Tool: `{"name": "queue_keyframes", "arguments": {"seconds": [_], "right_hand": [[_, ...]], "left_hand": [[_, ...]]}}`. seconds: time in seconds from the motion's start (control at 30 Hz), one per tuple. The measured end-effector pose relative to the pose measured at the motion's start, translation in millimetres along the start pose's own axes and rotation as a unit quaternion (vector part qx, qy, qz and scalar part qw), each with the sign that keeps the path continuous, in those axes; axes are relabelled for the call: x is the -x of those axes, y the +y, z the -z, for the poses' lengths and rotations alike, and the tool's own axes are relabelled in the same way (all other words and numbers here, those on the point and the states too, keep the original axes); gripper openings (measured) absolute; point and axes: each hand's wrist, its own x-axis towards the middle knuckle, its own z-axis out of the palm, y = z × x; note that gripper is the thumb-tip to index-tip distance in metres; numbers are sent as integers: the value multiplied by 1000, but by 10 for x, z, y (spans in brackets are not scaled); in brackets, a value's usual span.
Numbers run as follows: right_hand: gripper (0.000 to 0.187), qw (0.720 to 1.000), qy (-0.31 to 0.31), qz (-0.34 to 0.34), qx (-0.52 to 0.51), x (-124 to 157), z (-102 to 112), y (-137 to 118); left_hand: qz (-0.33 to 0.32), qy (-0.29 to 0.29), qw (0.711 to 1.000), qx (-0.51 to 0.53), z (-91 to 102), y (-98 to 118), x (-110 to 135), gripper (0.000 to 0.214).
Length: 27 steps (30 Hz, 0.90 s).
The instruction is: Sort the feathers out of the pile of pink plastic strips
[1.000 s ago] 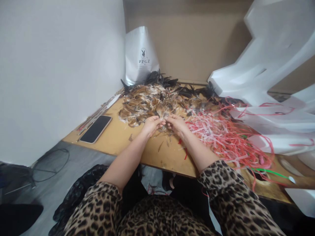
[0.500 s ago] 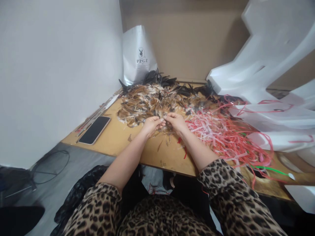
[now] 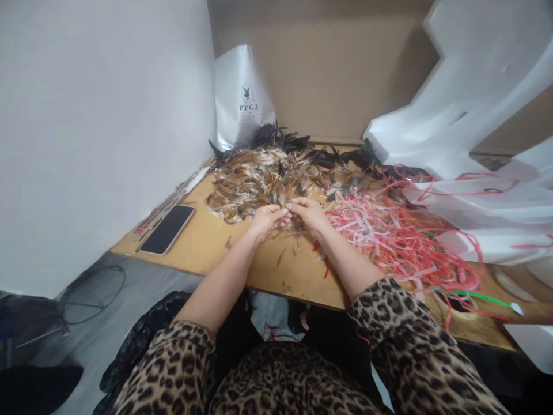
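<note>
My left hand and my right hand meet fingertip to fingertip above the front edge of a feather pile. Both are closed in a pinch, thumbs against fingers. Whatever is between the fingertips is too small to make out, and it blends into the brown feathers right behind. The pile is brown and cream in front, with long black feathers at the back. Beside my right forearm lies a tangled heap of red and pale pink ribbon strips.
A phone lies on the left of the wooden table. At the back stands a white printed bag. White molded foam pieces crowd the right side. A green strip lies near the right front, and loose feather bits dot the tabletop.
My hands keep the same pinch in nearly the same place. The view has shifted very slightly; nothing else has visibly moved.
</note>
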Motion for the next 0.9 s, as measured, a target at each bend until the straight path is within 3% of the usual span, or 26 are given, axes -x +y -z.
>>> {"name": "queue_keyframes", "arguments": {"seconds": [0.17, 0.27, 0.37, 0.47, 0.53, 0.6, 0.7, 0.77, 0.83, 0.9], "right_hand": [[27, 998, 1, 41, 55, -13, 1, 25], [27, 977, -3, 133, 164, 27, -11, 12], [29, 901, -5, 258, 349, 101, -17, -24], [28, 805, -2, 318, 501, 169, -18, -64], [24, 769, 6, 322, 552, 193, -15, -81], [20, 754, 13, 318, 575, 201, -9, -89], [16, 756, 16, 308, 577, 190, 3, -88], [16, 775, 15, 301, 555, 168, 12, -80], [17, 815, -1, 289, 502, 135, 21, -73], [21, 873, -26, 257, 412, 96, 26, -72]], "left_hand": [[-10, -1, 1000, 18, 51, -11, -33, 15], [-15, 10, 997, 75, 94, -8, -55, 14], [-15, 3, 993, 121, 119, -5, -62, 16], [-1, -17, 991, 131, 114, -8, -48, 17], [11, -25, 992, 127, 101, -10, -35, 17], [20, -28, 993, 116, 90, -12, -27, 18], [26, -22, 995, 93, 87, -15, -25, 21], [23, -17, 997, 75, 93, -17, -30, 22], [12, -7, 998, 66, 101, -16, -37, 23], [0, 9, 998, 63, 103, -13, -42, 22]]}}
